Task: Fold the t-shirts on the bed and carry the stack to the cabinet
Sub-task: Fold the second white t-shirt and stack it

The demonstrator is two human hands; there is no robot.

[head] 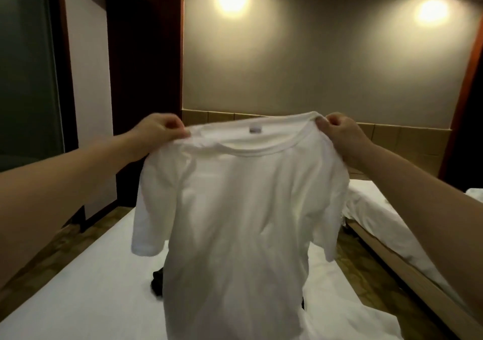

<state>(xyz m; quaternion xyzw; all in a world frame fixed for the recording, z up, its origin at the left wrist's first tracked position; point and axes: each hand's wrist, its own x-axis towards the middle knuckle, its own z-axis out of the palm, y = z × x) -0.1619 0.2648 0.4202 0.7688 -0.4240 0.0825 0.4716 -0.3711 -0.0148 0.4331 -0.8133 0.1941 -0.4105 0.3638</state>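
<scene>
Left hand (156,130) and right hand (341,133) pinch the shoulders of a limp, unfolded white t-shirt (235,209).

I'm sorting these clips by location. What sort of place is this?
Most likely a hotel twin room, though I can't be sure: the near bed and a second bed to its right both have plain white sheets, and a long tan headboard panel runs along the wall behind them.

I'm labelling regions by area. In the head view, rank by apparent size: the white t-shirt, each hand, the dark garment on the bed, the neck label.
1. white t-shirt
2. left hand and right hand: alike, not ranked apart
3. dark garment, only the part showing; the t-shirt hides the rest
4. neck label
</scene>
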